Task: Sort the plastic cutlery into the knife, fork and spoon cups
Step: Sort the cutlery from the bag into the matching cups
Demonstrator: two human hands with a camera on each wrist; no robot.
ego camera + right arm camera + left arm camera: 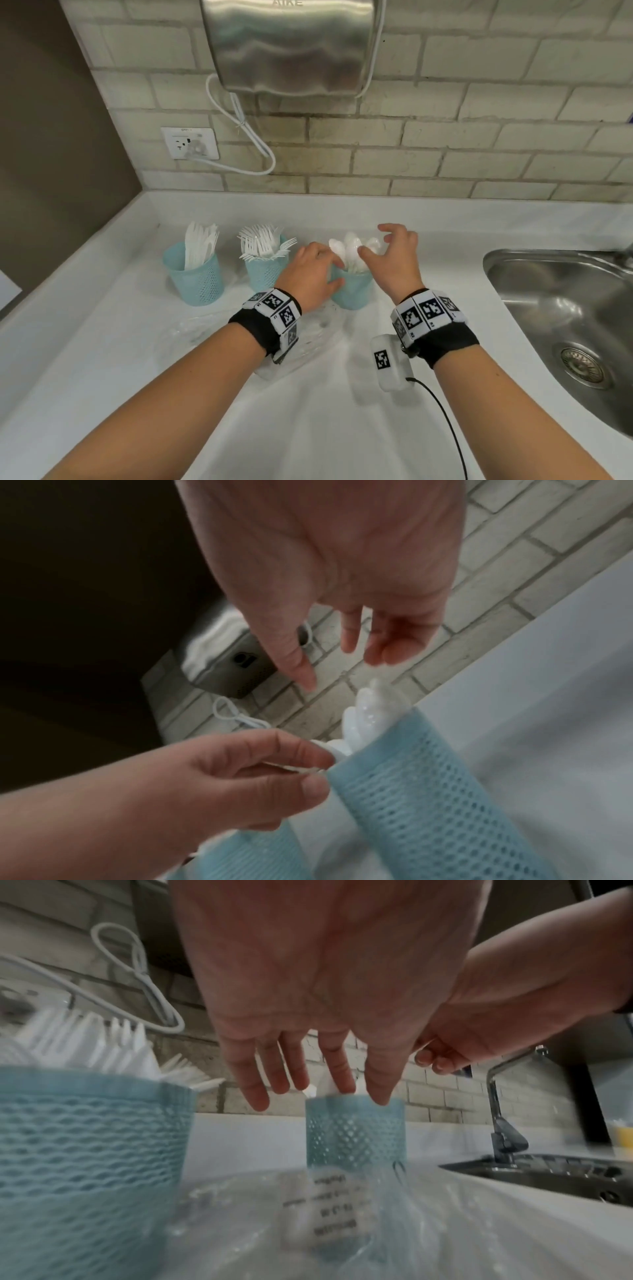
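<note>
Three pale blue mesh cups are standing in a row on the white counter [102,342]: the knife cup [195,274] at 9 o'clock, the fork cup [263,270] in the middle, the spoon cup [352,291] at 3 o'clock, bristling with glossy white spoons [352,245]. The left hand [315,274] is pinching a spoon at the rim. The right hand [394,260] is hovering above, fingers spread loosely, holding nothing.

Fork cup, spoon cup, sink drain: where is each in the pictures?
Fork cup [262,274]: head view, on its mesh wall.
Spoon cup [354,291]: head view, on its front wall.
Sink drain [581,364]: head view, on the strainer's centre.
</note>
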